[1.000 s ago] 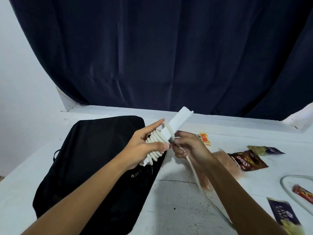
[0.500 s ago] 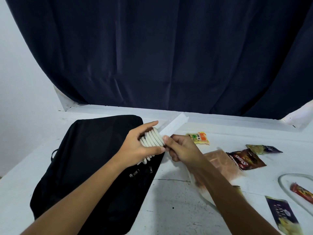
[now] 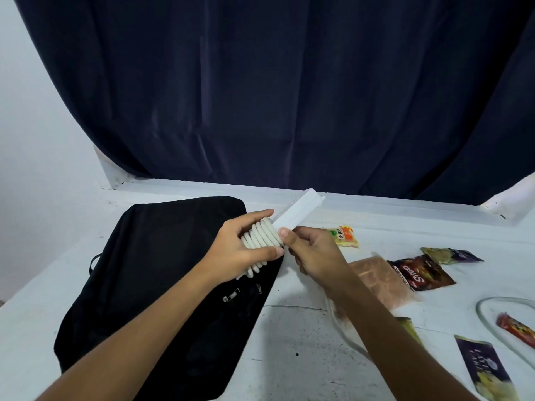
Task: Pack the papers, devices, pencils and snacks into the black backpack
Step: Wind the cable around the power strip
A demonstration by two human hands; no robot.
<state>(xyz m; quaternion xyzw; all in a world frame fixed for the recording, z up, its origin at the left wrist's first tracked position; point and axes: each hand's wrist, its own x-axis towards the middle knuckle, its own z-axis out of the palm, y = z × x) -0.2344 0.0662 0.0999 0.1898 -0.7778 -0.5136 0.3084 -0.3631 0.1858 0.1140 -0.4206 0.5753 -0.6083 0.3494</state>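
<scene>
The black backpack [image 3: 162, 285] lies flat on the left of the white table, its zipper pulls showing near the right edge. Above its right edge my left hand [image 3: 240, 247] grips a white power strip [image 3: 298, 211] with its white cable [image 3: 262, 237] wound in several coils round it. My right hand [image 3: 309, 250] is just to the right, its thumb against the last coil and its fingers curled on the cable, whose loose end runs down under my right forearm. Snack packets lie to the right: a yellow-orange one [image 3: 344, 235], a pinkish bag [image 3: 382, 280], a dark red one [image 3: 419, 272].
More packets lie at the right: a purple-green one [image 3: 451, 254] and a dark purple one [image 3: 483, 369]. A glass plate [image 3: 486, 311] at the right edge holds a red bar [image 3: 515, 328]. A dark curtain hangs behind the table's far edge.
The right hand wound the cable further round the power strip, adding coils. The loose cable became shorter, and both hands stayed over the backpack's right edge.
</scene>
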